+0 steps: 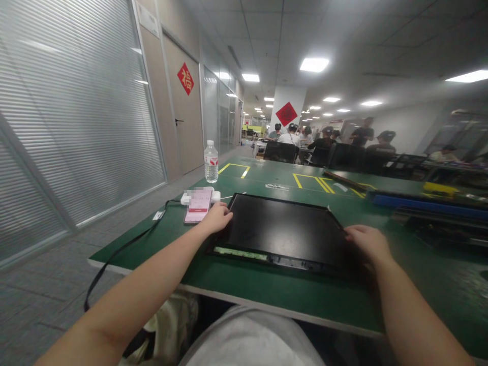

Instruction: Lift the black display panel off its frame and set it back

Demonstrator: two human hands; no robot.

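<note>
A flat black display panel [282,223] lies on the green tabletop in front of me, its dark screen facing up. Along its near edge runs a narrow green circuit strip [240,253], with a darker stretch to the right of it. My left hand [218,218] has its fingers closed on the panel's left edge. At the right edge, my right hand [368,243] pinches the rim between thumb and fingers; the fingers' undersides are hidden. Just beyond my left hand a phone [198,211] with a lit pink screen rests on white items.
A water bottle [211,162] stands behind the phone. A black strap [125,246] hangs over the left edge of the green table [152,249]. Blue and black long parts [430,203] and a yellow piece [440,190] lie at right. People sit farther back.
</note>
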